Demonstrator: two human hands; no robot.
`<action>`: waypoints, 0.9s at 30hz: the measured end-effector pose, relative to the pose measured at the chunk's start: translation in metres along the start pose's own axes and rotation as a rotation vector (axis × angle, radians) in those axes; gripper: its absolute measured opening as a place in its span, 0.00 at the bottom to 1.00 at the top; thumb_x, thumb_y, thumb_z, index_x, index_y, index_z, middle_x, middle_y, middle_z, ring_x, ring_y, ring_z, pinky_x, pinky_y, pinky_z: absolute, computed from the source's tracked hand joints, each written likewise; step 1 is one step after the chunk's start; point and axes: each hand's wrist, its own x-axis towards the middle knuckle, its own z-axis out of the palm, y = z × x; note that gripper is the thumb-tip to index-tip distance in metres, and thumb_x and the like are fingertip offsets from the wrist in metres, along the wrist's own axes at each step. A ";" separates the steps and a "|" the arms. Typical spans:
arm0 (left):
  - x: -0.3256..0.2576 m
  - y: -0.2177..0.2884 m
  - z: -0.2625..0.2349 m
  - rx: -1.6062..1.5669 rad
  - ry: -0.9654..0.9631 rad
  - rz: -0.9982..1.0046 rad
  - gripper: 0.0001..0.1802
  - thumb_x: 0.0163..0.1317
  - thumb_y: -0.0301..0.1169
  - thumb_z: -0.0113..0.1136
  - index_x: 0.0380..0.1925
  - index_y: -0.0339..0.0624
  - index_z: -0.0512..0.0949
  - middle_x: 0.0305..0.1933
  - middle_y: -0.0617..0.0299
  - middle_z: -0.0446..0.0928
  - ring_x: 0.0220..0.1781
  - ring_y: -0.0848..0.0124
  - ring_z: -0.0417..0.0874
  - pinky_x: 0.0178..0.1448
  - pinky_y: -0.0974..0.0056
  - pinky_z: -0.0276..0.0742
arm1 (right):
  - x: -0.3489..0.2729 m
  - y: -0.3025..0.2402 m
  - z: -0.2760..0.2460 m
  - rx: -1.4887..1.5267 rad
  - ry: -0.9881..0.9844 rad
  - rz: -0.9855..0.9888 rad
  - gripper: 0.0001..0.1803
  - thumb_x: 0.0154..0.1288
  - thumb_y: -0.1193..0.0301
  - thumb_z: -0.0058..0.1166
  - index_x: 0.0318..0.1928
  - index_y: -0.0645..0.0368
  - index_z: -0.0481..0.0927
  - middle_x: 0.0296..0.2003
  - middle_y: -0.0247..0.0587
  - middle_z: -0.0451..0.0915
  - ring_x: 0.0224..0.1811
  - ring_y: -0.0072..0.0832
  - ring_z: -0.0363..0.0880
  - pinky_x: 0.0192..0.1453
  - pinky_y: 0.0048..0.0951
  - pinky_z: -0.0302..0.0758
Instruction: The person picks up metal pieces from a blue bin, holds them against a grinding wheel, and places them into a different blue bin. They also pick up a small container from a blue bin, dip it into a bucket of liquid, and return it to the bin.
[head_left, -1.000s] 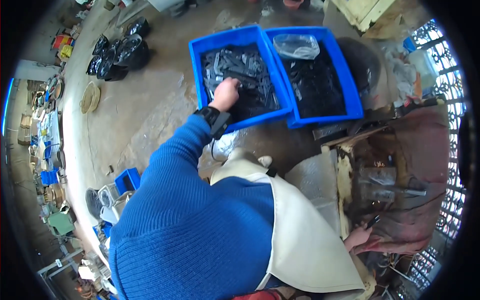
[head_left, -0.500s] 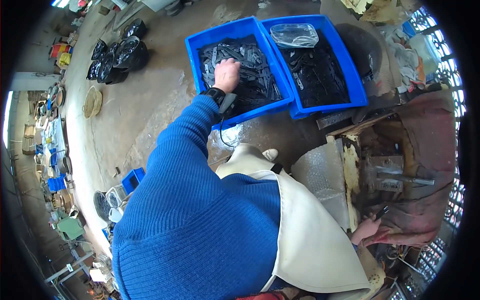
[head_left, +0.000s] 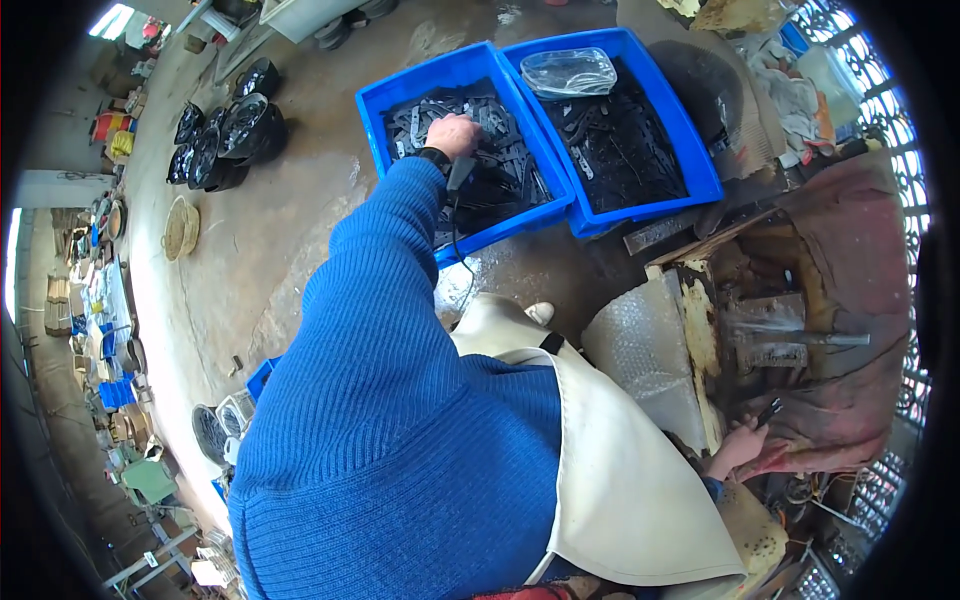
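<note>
My left arm stretches out to the left blue bin (head_left: 468, 240), which holds many thin, dark grey flat strips (head_left: 510, 160). Knuckles up, my left hand (head_left: 454, 135) is down at the strips in that bin. Its fingertips are hidden, so whether it grips one I cannot tell. On its wrist is a dark band with a small clip and cord. At the lower right, beside the reddish-brown cloth, my right hand (head_left: 740, 446) is closed around a small bundle of dark strips (head_left: 769, 410), whose ends stick out past the fingers.
A second blue bin (head_left: 708, 150) with dark strips and a clear plastic box (head_left: 568, 73) adjoins on the right. Nearer stands a work box with a metal bar (head_left: 845, 339), draped in reddish cloth (head_left: 860, 230). Black tubs (head_left: 245, 125) and a basket (head_left: 181, 228) stand on the left floor.
The view has shifted slightly. My left hand stays over the strips in the left bin, its fingers drawn in a little. My right hand still holds the dark strips.
</note>
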 end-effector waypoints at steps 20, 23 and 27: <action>-0.011 0.016 -0.023 -1.697 0.238 -0.497 0.08 0.65 0.27 0.56 0.44 0.44 0.76 0.41 0.63 0.81 0.39 0.71 0.83 0.43 0.64 0.81 | 0.003 -0.003 -0.002 0.008 -0.011 0.000 0.13 0.72 0.68 0.46 0.47 0.65 0.75 0.32 0.42 0.84 0.23 0.28 0.80 0.28 0.31 0.73; -0.014 0.017 -0.012 -1.641 0.211 -0.579 0.11 0.61 0.24 0.57 0.45 0.42 0.77 0.38 0.61 0.82 0.36 0.68 0.85 0.39 0.61 0.83 | 0.003 0.000 -0.004 0.011 -0.008 0.001 0.13 0.72 0.68 0.46 0.47 0.65 0.76 0.32 0.42 0.84 0.23 0.28 0.80 0.28 0.31 0.73; -0.017 0.003 0.006 -1.285 0.116 -0.694 0.15 0.56 0.23 0.57 0.46 0.40 0.77 0.38 0.58 0.83 0.34 0.64 0.86 0.38 0.57 0.83 | -0.004 0.003 -0.005 0.004 -0.009 0.005 0.13 0.72 0.68 0.46 0.48 0.65 0.76 0.32 0.42 0.84 0.23 0.27 0.80 0.28 0.30 0.74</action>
